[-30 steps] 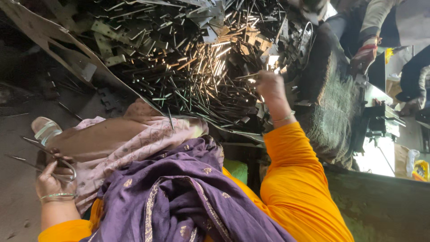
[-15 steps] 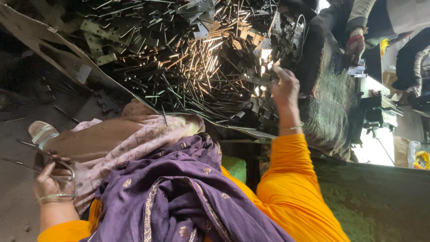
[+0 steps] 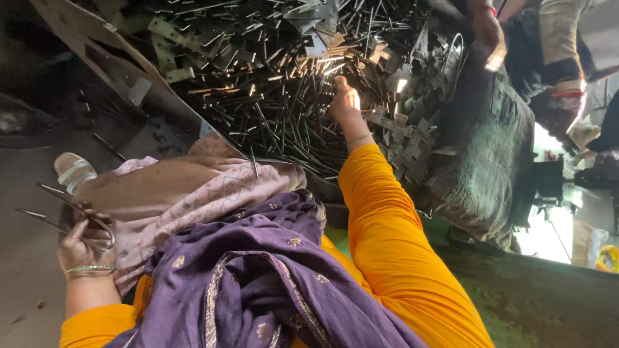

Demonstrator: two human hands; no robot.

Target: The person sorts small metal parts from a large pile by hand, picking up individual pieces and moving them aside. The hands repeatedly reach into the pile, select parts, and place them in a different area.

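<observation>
Two thin grey metal rods with looped ends (image 3: 55, 209) sit pinched in the curled fingers of the left hand (image 3: 84, 241) at lower left, while the right hand (image 3: 345, 103), fingers pressed into the large heap of dark metal rods and flat brackets (image 3: 271, 84) at upper centre, suggests most remains unsorted.

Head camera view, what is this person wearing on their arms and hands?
Both arms are in bright orange sleeves reaching the wrists. The left hand is bare, with a thin green and metallic bangle at the wrist. The right hand is bare too, with a thin bangle just above the cuff. No gloves.
</observation>
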